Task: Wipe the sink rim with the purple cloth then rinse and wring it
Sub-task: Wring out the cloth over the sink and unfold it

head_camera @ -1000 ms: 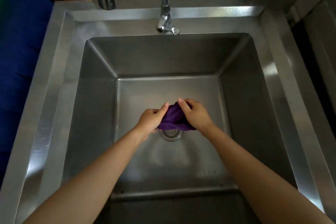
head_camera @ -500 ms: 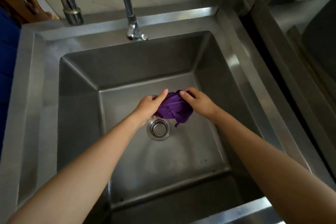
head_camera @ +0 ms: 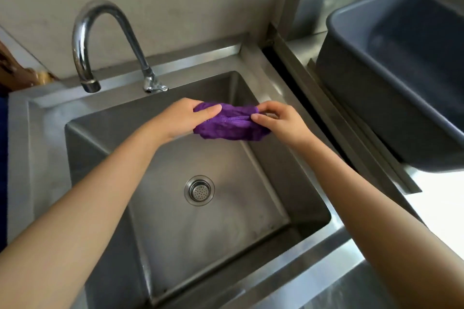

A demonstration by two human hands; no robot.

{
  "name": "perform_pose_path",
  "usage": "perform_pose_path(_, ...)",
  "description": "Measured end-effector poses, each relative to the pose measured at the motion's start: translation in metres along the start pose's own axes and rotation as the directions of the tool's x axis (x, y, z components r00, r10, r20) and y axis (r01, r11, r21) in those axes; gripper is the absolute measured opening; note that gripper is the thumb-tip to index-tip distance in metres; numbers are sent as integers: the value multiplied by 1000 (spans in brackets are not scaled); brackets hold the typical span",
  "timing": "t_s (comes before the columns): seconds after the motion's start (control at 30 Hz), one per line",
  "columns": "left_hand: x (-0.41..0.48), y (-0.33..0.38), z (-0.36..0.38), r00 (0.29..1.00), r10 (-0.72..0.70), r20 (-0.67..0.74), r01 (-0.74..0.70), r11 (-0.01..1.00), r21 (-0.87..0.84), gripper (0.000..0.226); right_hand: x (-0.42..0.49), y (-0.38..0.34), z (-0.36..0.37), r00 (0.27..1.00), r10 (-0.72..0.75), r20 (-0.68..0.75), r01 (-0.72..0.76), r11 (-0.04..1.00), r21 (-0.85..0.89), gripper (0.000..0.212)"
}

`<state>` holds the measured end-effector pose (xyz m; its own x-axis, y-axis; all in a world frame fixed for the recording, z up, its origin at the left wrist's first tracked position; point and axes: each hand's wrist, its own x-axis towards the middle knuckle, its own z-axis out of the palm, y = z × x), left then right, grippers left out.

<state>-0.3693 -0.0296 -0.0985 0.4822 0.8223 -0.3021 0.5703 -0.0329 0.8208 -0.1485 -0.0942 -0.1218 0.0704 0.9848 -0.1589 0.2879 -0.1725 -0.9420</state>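
Purple and bunched into a thick roll, the cloth (head_camera: pixel 229 121) is held in the air over the back right part of the steel sink (head_camera: pixel 155 253), well above the round drain strainer (head_camera: pixel 199 190). The left hand (head_camera: pixel 184 118) wraps its fingers round the cloth's left end, and the right hand (head_camera: pixel 278 121) pinches the right end between thumb and fingertips. A curved chrome faucet (head_camera: pixel 100 32) stands at the back rim. A grey plastic tub (head_camera: pixel 391 88) sits on the tabletop to the right.
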Motion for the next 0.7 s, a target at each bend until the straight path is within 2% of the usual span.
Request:
perform_pose_path(0.1,-4,17,-3,999,-6,40,14,974,-226,37,-9,-19,-10,1000,11,-10,-9,987,160,14)
perform_pose_path(0.2,-9,44,-9,999,35,32,-19,912,-410,12,-21,-46,-21,1000,8,13,-10,978,208,20)
perform_pose_path(0.3,-16,78,-18,991,116,59,-71,860,-505,21,-40,-76,-46,995,-77,64,57,959,277,16)
perform_pose_path(0.4,-24,118,-20,976,208,63,-152,861,-486,22,-57,-99,-75,983,-132,125,116,986,123,18)
perform_pose_path(0.5,-31,156,-16,965,261,-42,-261,922,-287,18,-67,-114,-100,979,-169,111,162,984,71,14)
perform_pose_path(0.57,-30,172,-12,945,285,-162,-313,930,-191,10,-71,-119,-112,978,-204,37,203,979,28,10)
perform_pose_path(0.63,-30,183,-7,926,280,-251,-331,924,-191,6,-72,-122,-122,953,-287,-92,268,946,-183,13)
perform_pose_path(0.67,-30,187,-3,922,272,-277,-332,922,-199,7,-72,-123,-125,940,-313,-136,278,934,-224,16)
perform_pose_path(0.7,-30,192,0,922,257,-289,-328,915,-234,8,-73,-126,-128,936,-310,-163,279,941,-189,16)
